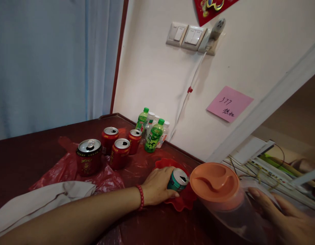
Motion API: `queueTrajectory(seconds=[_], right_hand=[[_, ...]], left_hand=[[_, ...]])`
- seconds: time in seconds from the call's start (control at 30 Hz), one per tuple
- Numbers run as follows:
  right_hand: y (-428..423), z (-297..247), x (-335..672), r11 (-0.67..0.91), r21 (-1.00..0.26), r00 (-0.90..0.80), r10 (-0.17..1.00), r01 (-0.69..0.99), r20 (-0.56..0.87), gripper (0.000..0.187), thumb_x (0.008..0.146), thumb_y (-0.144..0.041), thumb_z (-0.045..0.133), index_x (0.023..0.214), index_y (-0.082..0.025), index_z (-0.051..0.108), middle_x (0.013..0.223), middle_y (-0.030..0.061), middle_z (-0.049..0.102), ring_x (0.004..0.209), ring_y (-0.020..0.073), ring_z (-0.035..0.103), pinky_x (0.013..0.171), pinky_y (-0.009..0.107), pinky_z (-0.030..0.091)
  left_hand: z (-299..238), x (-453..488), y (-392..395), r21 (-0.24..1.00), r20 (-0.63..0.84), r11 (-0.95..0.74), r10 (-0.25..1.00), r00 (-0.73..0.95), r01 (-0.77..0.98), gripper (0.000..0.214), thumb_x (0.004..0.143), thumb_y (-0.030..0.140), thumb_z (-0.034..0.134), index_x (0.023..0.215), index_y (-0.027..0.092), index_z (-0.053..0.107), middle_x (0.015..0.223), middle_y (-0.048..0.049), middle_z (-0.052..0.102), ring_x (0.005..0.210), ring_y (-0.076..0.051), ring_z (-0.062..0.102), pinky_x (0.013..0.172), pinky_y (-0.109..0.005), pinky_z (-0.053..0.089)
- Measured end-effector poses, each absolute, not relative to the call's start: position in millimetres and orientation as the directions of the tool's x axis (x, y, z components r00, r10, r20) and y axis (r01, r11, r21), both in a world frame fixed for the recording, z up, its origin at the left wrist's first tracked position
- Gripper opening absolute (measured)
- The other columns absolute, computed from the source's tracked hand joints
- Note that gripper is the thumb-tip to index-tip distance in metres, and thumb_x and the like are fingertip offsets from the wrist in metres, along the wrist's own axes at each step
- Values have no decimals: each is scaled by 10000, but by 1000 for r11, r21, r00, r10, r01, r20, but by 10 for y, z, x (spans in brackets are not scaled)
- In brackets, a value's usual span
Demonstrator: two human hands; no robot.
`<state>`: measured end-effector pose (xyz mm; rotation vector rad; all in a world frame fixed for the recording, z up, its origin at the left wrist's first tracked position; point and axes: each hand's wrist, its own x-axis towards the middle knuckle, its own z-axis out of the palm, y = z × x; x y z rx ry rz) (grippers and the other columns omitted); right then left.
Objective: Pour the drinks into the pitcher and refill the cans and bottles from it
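Head camera looks forward and down, close over the table.

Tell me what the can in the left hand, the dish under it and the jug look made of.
The can in the left hand: metal, likely aluminium; teal printed side, bare silvery top. The dish: glossy red plastic, seemingly, with a wavy moulded rim. The jug in the right hand: clear plastic, probably, since the table shows through; lid matte orange plastic.

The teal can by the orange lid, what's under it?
A red dish lies under the teal can, on the dark table. The left hand grips the can and hides its base.
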<state>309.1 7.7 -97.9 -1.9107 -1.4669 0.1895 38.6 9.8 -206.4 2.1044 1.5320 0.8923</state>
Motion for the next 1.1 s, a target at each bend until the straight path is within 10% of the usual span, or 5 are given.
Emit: queueTrajectory(seconds=[0.4,1.1], right_hand=[[215,-1002,3230,-228,-577,399,898,785,188,476,632,-699,507,777,-275,668,711,7,687,809,305,627,595,316,428],[224,-1021,3295,-185,-520,339,915,834,218,476,758,-700,476,830,-278,684,683,-5,690,706,264,617,540,308,379]], left_hand=[[-2068,385,108,637,255,-324,945,206,699,673,715,449,829,1271,252,507,1269,-67,641,1130,-325,606,950,-453,476],[-2062,396,103,635,251,-314,948,196,706,663,716,450,830,1264,252,514,1257,-63,647,1121,-327,613,930,-450,482]])
